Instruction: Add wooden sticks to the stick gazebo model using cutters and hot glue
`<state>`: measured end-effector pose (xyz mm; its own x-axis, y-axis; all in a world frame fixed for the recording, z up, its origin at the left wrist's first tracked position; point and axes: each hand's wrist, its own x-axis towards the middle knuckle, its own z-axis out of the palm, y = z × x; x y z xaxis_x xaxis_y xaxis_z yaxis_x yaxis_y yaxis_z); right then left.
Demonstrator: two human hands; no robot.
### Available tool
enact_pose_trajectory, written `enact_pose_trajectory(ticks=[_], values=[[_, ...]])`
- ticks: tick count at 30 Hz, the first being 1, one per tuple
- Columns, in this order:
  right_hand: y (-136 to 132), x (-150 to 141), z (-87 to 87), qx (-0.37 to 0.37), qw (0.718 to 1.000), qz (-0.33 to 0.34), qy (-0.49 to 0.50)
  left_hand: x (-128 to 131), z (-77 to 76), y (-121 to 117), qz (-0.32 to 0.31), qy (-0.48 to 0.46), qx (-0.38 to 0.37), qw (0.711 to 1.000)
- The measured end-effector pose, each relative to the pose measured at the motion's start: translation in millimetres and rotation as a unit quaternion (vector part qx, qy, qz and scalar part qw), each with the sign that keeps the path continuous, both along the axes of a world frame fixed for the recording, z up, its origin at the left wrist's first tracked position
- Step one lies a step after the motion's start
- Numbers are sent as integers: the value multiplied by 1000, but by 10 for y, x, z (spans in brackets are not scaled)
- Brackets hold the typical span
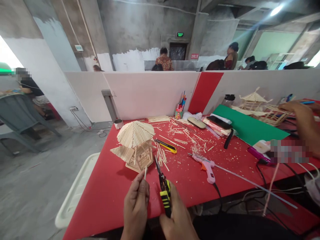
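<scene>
"Two hands busy, so how far along is the stick model (130, 141)?"

"Roof (136, 133) looks pretty well covered, sides below are open. It's on the red table (100, 206), just ahead of the hands, with loose sticks (160, 158) beside it (what's left to add, no telling)."

"And the grips?"

"Left hand (136, 205) has its fingertips closed on a short stick (145, 174), tip near the model, contact unclear. Right hand (178, 213) is wrapped around the pliers (165, 198), glue gun (205, 164) off to the right."
</scene>
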<state>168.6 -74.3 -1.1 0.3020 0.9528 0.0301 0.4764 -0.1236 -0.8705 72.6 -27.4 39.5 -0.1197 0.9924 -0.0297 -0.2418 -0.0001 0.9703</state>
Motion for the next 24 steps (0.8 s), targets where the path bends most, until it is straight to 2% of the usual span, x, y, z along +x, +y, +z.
enact_pose_trajectory(ticks=[3, 6, 9, 12, 16, 20, 22, 24], values=[[-61, -17, -63, -2, 999, 8, -45, 5, 37, -2, -11, -17, -16, 1000], [-41, 74, -59, -3, 990, -11, -141, -2, 54, 2, -27, -29, -51, 998], [60, 284, 4, -65, 961, -44, -266, -15, 64, 14, -44, -50, -68, 995], [150, 454, 56, -97, 939, -44, -328, -26, 88, 26, -58, -83, -88, 991], [187, 499, 81, -82, 932, -51, -349, -47, 138, 39, -95, -121, -123, 980], [213, 505, 110, -100, 923, -59, -366, -74, 165, 50, -134, -149, -151, 968], [220, 528, 129, -103, 944, -53, -309, -79, 158, 57, -132, -147, -159, 967], [205, 557, 145, -80, 976, -24, -203, -78, 141, 67, -123, -134, -161, 970]])
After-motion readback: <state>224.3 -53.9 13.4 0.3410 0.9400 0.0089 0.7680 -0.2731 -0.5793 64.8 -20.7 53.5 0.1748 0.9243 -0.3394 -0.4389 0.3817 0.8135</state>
